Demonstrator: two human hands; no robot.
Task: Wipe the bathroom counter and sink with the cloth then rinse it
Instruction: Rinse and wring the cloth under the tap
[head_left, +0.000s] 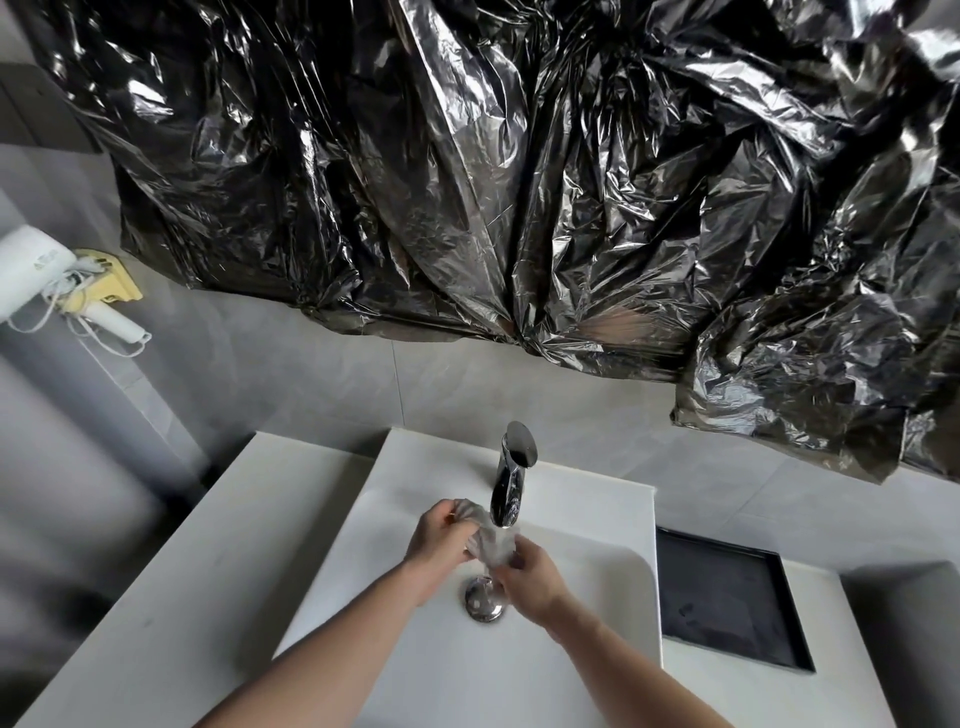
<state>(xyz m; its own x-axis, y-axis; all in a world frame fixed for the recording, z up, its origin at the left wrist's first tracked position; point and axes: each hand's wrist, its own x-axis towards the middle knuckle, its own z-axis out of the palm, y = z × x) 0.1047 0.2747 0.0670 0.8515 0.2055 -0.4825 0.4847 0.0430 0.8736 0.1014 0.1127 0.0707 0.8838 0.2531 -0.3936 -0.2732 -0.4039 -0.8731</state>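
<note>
Item, nearest: two bare forearms reached forward over the white sink (597, 649), meeting above its basin. The left hand (441, 535) curled round one bunched end of the grey cloth (491, 543); the right hand (530, 571) pinched the other end, so the cloth was stretched and wadded between them, directly under the spout of the chrome tap (511, 478), a placing judged to suit rinsing, though running water could not be made out. Below the hands sat the chrome drain plug (480, 603), partly hidden by the right hand. The basin walls closed in left and right, leaving free room chiefly toward the person and downward; the tap stood just behind the cloth, limiting forward travel. The white surface (182, 571) lay to the left; a dark recessed tray (727, 597) lay to the right, well apart. Farther: grey tiled wall, a white hairdryer (31, 275) mounted at left, and crumpled black plastic sheeting (519, 182) hung above.
</note>
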